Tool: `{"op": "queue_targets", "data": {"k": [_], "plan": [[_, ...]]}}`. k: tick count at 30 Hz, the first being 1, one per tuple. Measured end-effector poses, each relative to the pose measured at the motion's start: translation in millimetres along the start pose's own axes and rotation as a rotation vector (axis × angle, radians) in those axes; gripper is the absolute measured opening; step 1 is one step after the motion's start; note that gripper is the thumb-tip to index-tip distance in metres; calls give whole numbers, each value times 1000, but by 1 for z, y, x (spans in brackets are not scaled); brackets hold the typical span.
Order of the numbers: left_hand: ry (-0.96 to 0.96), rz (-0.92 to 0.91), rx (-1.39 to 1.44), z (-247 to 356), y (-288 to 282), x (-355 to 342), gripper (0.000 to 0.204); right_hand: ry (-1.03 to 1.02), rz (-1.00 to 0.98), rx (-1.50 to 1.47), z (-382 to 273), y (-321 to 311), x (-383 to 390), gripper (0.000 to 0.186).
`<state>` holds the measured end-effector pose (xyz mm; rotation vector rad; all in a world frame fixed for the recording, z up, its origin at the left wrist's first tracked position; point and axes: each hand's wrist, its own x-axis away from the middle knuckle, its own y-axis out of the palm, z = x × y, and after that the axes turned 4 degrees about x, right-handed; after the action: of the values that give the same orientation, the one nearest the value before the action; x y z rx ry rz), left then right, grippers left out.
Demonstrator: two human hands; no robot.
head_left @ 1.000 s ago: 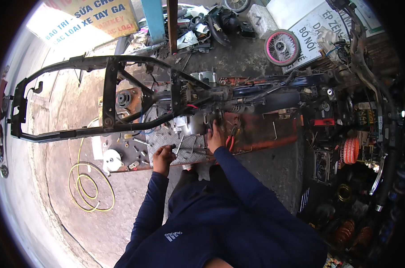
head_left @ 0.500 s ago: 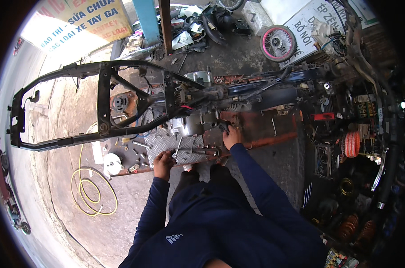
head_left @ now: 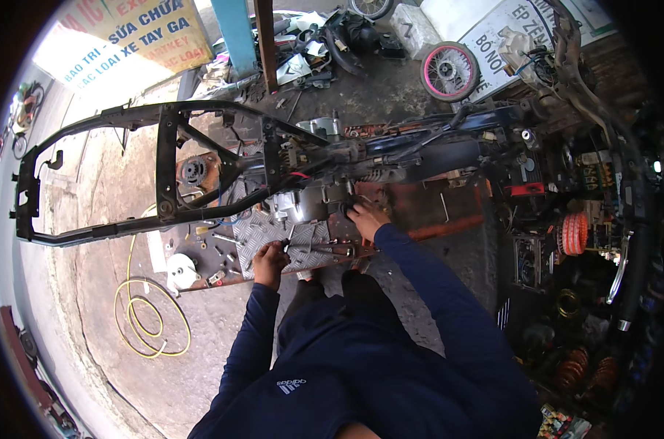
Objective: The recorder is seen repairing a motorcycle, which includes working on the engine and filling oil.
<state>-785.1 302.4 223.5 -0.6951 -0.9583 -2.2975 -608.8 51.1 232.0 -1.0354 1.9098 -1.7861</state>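
Note:
A stripped black motorcycle frame (head_left: 163, 164) lies across the ground with a grey engine (head_left: 302, 205) still mounted in its middle. My right hand (head_left: 366, 217) reaches to the engine's right side, fingertips on a part there; what they pinch is too small to make out. My left hand (head_left: 271, 262) rests curled on a metal checker plate (head_left: 255, 238) below the engine, closed around the end of a long metal tool (head_left: 321, 250) that points right. Both sleeves are dark blue.
Loose bolts and small parts lie on the plate beside a white round cover (head_left: 179, 269). A yellow hose coil (head_left: 147, 322) lies on the concrete at left. A pink-rimmed wheel (head_left: 449, 71) leans at the back. Shelves of springs and parts (head_left: 575, 233) crowd the right.
My right hand has shifted slightly right and up along the engine's side. My left hand has stayed on the plate. My head has tilted a little.

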Motion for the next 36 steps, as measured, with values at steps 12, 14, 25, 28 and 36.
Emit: {"op": "queue_targets", "data": {"k": [12, 14, 25, 28, 36], "plan": [[-44, 101, 101, 8, 2, 11, 20, 94, 149, 110, -26, 32, -24, 29], [3, 51, 114, 9, 6, 18, 20, 551, 156, -470, -31, 44, -29, 27], [-95, -164, 189, 21, 45, 29, 25, 575, -145, -93, -29, -46, 91, 33], [-183, -256, 199, 24, 67, 30, 21, 685, 46, -444, -40, -65, 91, 37], [-428, -499, 94, 38, 114, 35, 22, 269, 150, -2653, -71, -94, 87, 40]]}}
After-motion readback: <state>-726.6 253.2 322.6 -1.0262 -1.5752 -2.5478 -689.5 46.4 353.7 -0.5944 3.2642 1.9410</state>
